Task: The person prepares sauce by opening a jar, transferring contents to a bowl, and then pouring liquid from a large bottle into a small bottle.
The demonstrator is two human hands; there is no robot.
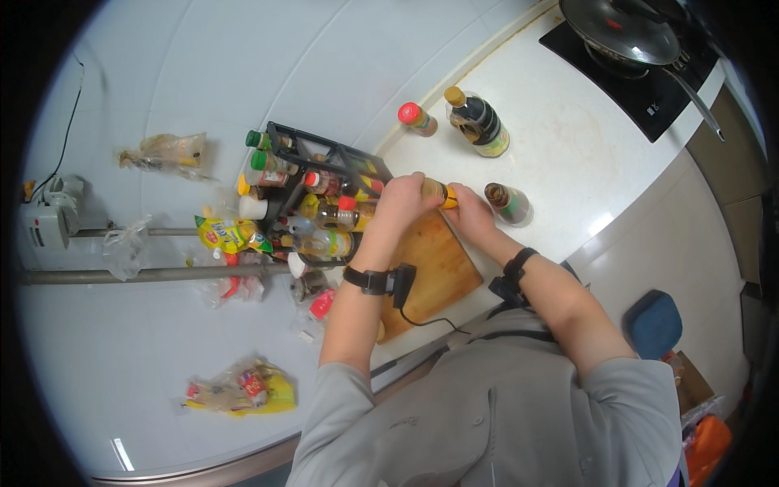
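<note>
Both hands are on one small jar [431, 187] with a yellow-orange cap [450, 196], held above the white counter beside the spice rack. My left hand [401, 193] wraps around the jar's body and hides part of it. At the capped end, the fingers of my right hand [470, 210] close on the yellow part. Just right of that hand stands a glass jar [514, 207] with a brown-stained mouth and no lid. Farther back are a dark sauce bottle [481, 125] with a gold cap and a red-capped seasoning jar [419, 119]. A wooden cutting board [441, 268] lies below my forearms.
A black rack [331, 146] crowded with bottles stands left, against the tiled wall. Beside it are a yellow pouch [228, 234] and a metal pipe [152, 277]. At the far right, a lidded wok [627, 36] sits on a black cooktop [651, 115], its handle jutting past the edge.
</note>
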